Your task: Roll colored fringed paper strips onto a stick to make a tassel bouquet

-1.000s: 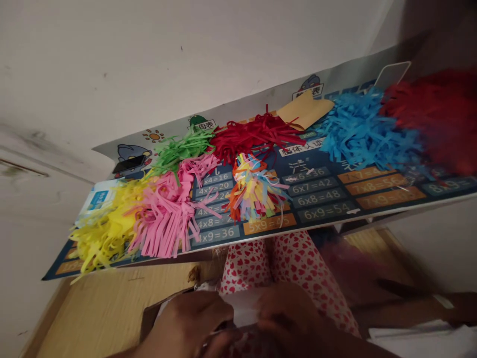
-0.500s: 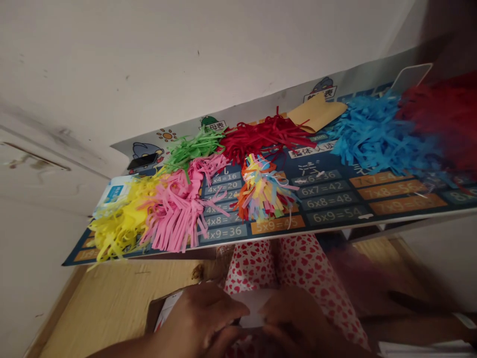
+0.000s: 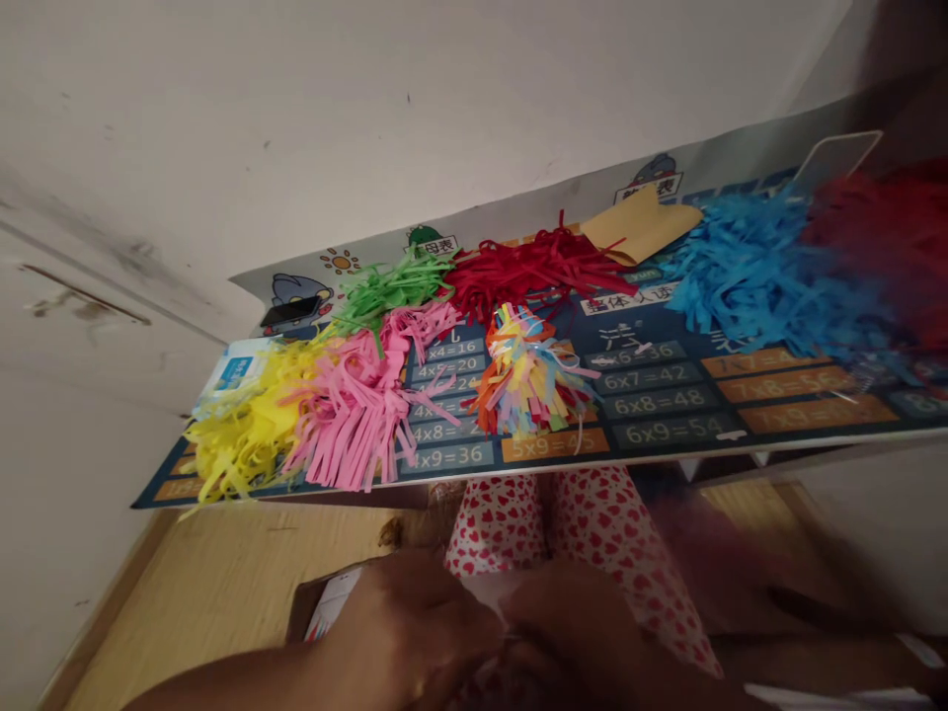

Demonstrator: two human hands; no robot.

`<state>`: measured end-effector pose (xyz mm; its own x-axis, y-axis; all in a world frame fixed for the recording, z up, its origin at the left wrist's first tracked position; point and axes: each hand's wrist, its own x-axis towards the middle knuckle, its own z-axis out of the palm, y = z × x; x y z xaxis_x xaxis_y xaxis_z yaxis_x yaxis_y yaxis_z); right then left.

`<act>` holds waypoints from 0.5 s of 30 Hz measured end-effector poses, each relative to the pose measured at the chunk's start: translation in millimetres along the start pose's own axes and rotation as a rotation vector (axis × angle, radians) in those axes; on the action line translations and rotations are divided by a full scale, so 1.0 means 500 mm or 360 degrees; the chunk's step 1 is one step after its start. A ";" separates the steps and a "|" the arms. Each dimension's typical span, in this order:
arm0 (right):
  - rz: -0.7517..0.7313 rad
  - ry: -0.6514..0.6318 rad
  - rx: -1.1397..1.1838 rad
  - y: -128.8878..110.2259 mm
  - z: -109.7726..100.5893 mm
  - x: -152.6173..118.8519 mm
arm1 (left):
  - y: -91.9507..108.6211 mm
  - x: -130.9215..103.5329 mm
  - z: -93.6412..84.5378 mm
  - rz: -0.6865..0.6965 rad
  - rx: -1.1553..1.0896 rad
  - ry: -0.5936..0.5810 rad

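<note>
Low in the picture, over the lap, my left hand (image 3: 419, 627) and my right hand (image 3: 574, 627) are close together with curled fingers. A whitish, see-through piece (image 3: 487, 591) shows in the gap between them; its kind is unclear in the dim, blurred light. Most fingertips are hidden. Beyond the hands, a bundle of multicoloured paper strips (image 3: 529, 385), bound at its top, lies at the middle of the table. Pink strips (image 3: 355, 415) and yellow strips (image 3: 248, 425) lie to its left, with green strips (image 3: 396, 286) and red strips (image 3: 533, 272) behind.
The table is covered by a printed times-table sheet (image 3: 652, 430). Blue strips (image 3: 770, 267) and a red heap (image 3: 889, 237) are at the right, near a tan paper piece (image 3: 641, 222). A phone (image 3: 291, 314) and a blue-white packet (image 3: 235, 370) sit at the left. A wall (image 3: 444, 118) stands behind.
My hands have drawn closer together, and less of the whitish piece shows between them. The view has shifted slightly; the strips on the table lie as before.
</note>
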<state>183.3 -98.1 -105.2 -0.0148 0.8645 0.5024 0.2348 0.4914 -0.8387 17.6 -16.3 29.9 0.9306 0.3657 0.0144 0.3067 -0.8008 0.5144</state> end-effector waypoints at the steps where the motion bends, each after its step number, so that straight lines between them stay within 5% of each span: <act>1: -0.0014 -0.0017 0.0025 -0.003 -0.004 0.007 | 0.000 0.003 0.001 0.0033 0.0023 0.0034; 8: -0.0065 -0.0062 0.0011 -0.028 -0.052 0.047 | -0.016 0.021 0.038 0.0189 0.0065 0.0450; 11: -0.0076 -0.0056 0.0057 -0.035 -0.060 0.051 | -0.014 0.022 0.036 0.0147 -0.0037 0.0379; 15: 0.0236 -0.0221 0.0323 -0.039 -0.060 0.057 | -0.007 0.019 0.017 0.0094 -0.0071 0.0174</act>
<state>207.3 -86.3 -68.5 -0.1311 0.9278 0.3493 0.0450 0.3575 -0.9328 26.9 -14.0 20.7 0.9187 0.3702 0.1379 0.2407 -0.8013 0.5477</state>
